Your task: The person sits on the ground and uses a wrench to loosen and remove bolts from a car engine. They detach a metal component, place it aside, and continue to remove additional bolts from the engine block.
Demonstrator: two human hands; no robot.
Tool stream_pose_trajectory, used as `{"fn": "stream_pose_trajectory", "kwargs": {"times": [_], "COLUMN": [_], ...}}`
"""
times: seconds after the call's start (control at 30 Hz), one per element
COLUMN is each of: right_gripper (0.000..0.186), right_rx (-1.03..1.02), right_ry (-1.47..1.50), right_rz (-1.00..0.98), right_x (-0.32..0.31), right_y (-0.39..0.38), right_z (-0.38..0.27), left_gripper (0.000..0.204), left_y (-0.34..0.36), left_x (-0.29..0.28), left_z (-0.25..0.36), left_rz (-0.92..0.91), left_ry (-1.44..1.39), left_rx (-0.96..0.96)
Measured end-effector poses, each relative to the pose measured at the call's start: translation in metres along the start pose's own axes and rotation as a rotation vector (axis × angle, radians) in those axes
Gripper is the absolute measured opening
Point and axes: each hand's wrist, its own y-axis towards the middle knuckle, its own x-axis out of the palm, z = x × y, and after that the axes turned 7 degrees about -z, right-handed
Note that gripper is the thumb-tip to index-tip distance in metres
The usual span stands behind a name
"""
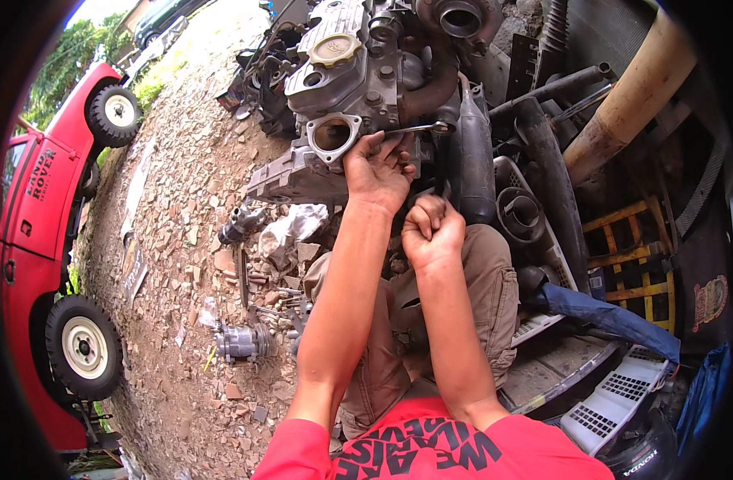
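An engine (342, 88) with a ribbed metal cover and a cream oil filler cap (334, 50) stands in front of me. Its round port has a three-cornered flange (333, 138). Just right of that flange, my left hand (378, 174) is palm up with curled fingers against the engine, closed on one end of a wrench (421, 128). The wrench lies nearly level, its other end pointing right. Lower and to the right, my right hand (433, 228) is closed in a fist. A thin bit of metal shows above it, but what the fingers hold is hidden.
Left of my knees, a pulley-fitted compressor (242, 342), metal parts and a crumpled white plastic bag (294, 228) lie on stony ground. A dark cylinder (472, 156), pipes and a white crate (614, 400) crowd the right. A red vehicle (42, 240) stands far left.
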Motion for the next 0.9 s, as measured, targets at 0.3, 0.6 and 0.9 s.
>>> {"fn": "stream_pose_trajectory", "kwargs": {"times": [0.3,0.6,0.9], "right_gripper": [0.030,0.034,0.036], "right_rx": [-0.043,0.024,0.362], "right_ry": [-0.009,-0.100,-0.175], "right_rz": [-0.030,-0.131,-0.396], "right_x": [-0.019,-0.001,-0.002], "right_y": [-0.010,-0.004,-0.014], "right_z": [-0.009,-0.001,0.005], "left_gripper": [0.028,0.030,0.026], "left_y": [-0.002,0.004,-0.007], "left_x": [-0.004,-0.007,-0.001], "left_z": [0.001,0.002,0.002], "left_rz": [0.006,0.027,0.070], "left_ry": [-0.021,-0.018,0.006], "left_rx": [-0.024,-0.033,-0.061]}}
